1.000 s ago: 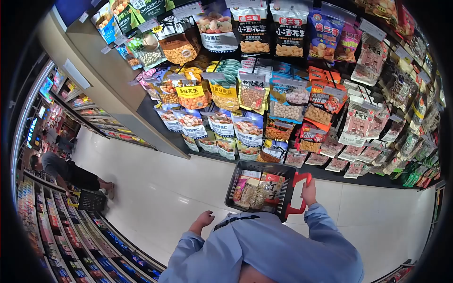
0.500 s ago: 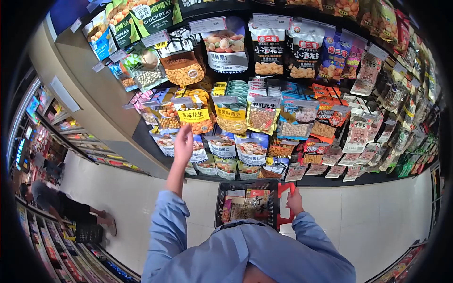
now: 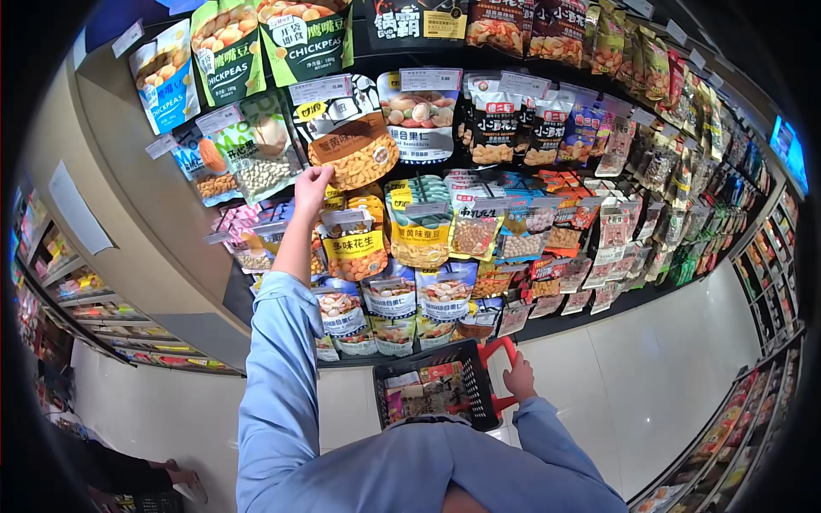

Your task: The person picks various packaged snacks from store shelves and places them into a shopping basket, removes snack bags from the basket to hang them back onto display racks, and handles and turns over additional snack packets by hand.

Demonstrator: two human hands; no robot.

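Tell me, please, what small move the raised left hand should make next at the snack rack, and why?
Probably close the fingers on the brown peanut bag: the left hand is open at its lower left corner, not gripping, while the right hand holds the basket handle.

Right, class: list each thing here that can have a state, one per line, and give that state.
Left hand: raised, fingers touching the brown nut bag.
Right hand: closed on the red basket handle.
Basket: upright, partly filled with packets.
Brown nut bag: hanging on the rack.
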